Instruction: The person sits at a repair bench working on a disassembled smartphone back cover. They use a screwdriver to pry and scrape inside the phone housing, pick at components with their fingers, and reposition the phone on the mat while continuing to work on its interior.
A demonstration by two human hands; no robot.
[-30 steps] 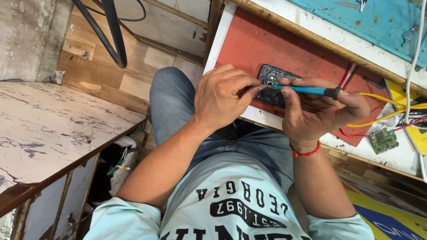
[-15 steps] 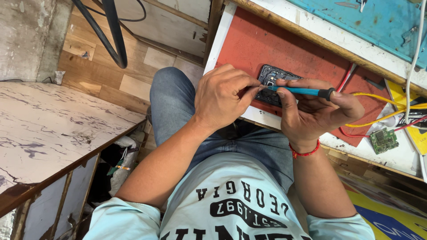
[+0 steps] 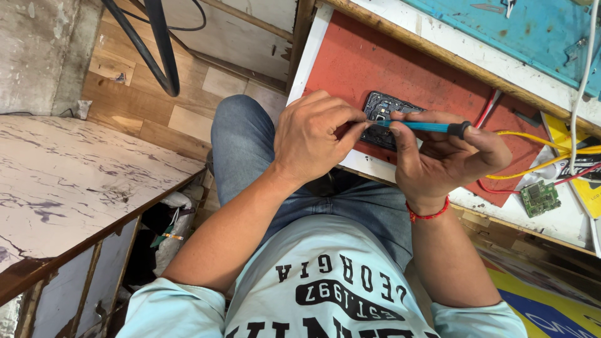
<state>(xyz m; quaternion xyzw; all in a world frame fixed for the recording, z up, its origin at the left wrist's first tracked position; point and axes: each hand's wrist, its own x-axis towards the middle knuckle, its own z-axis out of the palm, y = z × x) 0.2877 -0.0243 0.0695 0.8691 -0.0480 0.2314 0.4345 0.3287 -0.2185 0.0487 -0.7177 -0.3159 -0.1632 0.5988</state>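
While closed, right grip around blue screwdriver.

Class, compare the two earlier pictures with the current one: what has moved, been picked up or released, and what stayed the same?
Very little changed. The right hand keeps its grip on the slim blue-handled screwdriver, whose handle has tilted slightly. The left hand stays at the tool's tip over the opened black phone. Nothing was picked up or released. The red work mat, yellow wires and small green circuit board lie as before.
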